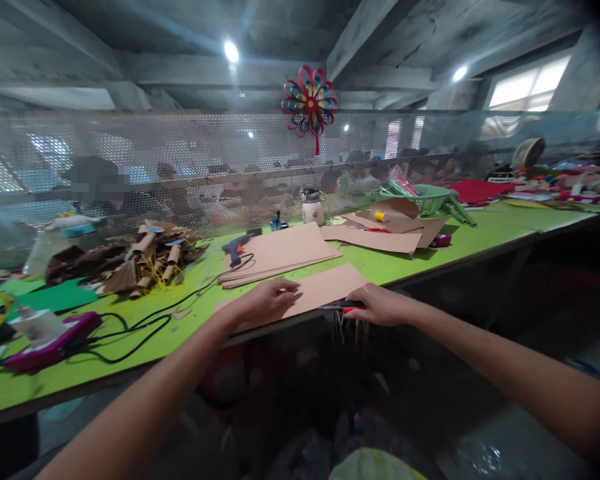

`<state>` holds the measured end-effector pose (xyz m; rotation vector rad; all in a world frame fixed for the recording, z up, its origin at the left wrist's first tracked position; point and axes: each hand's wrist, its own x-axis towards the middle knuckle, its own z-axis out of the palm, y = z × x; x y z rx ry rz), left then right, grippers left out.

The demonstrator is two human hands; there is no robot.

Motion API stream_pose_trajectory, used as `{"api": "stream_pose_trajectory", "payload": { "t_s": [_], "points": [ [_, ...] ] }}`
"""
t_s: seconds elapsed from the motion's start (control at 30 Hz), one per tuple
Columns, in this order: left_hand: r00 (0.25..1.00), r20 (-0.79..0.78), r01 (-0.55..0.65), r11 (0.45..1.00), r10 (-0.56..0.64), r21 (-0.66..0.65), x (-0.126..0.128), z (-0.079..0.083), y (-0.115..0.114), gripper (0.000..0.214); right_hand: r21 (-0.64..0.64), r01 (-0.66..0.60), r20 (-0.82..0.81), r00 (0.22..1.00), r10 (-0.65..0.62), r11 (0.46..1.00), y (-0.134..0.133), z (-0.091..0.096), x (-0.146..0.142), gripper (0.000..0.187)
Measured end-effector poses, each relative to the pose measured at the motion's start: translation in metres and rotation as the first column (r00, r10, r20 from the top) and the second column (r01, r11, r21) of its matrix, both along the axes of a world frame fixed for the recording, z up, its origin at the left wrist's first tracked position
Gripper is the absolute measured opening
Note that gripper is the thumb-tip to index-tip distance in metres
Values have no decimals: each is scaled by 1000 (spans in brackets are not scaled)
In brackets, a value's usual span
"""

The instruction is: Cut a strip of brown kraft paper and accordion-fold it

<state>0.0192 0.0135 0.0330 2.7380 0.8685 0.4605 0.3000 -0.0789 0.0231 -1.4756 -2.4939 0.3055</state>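
Note:
A tan sheet of cardboard (325,288) lies flat at the near edge of the green table (190,320). My left hand (267,301) rests palm down on its left part, fingers curled against the sheet. My right hand (377,305) is at the sheet's right end on the table edge, closed around a dark tool with a red part (341,305), perhaps scissors or a cutter. The tool lies along the sheet's near edge.
A stack of tan sheets (280,253) and a blue glue gun (236,248) lie behind. Rolled paper pieces (140,260) pile up at left, with black cables (145,323). A green basket (427,197), a white jar (313,208), and a mesh screen (180,160) stand behind.

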Motion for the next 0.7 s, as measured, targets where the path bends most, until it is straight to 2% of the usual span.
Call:
{"api": "stream_pose_trajectory", "payload": {
  "t_s": [0.07, 0.17, 0.27, 0.4, 0.7],
  "points": [
    [1000, -25, 4, 999, -5, -40, -17, 5, 1, 41, -5, 13, -2, 1000, -13, 1000, 1, -1, 0, 34],
    [999, -44, 25, 999, -23, 43, -42, 2, -1, 38, -9, 5, -22, 1000, -5, 1000, 2, -5, 1, 35],
    [999, -24, 28, 993, -26, 115, -55, -8, -2, 37, -26, 7, -26, 1000, -7, 1000, 2, -6, 0, 34],
    [999, -14, 48, 989, -46, 139, -56, -18, 0, 36, -17, 16, -6, 1000, -16, 1000, -1, -2, -5, 34],
    [998, 12, 64, 989, -66, 133, -57, -21, 4, 34, 0, -2, -24, 1000, 2, 1000, 1, -6, -10, 36]
  ]
}}
